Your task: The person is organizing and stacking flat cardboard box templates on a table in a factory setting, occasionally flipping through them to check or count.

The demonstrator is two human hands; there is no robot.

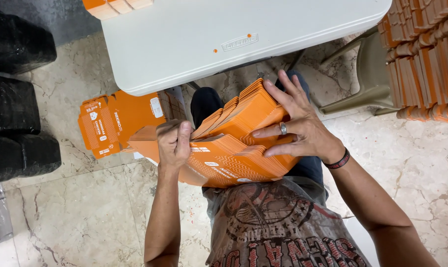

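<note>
Stack of flat orange cartons (236,143): lower sheets hidden under the top ones and both hands.
Left hand (173,143): fingertips curled out of sight behind the stack's edge.
Folded boxes (424,59): cut off at the right edge.
White table (234,39): far side cropped.
Black bundles (16,99): contents indiscernible.

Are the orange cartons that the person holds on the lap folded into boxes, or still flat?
Flat. The orange cartons lie as thin fanned sheets between the left hand and right hand.
</note>
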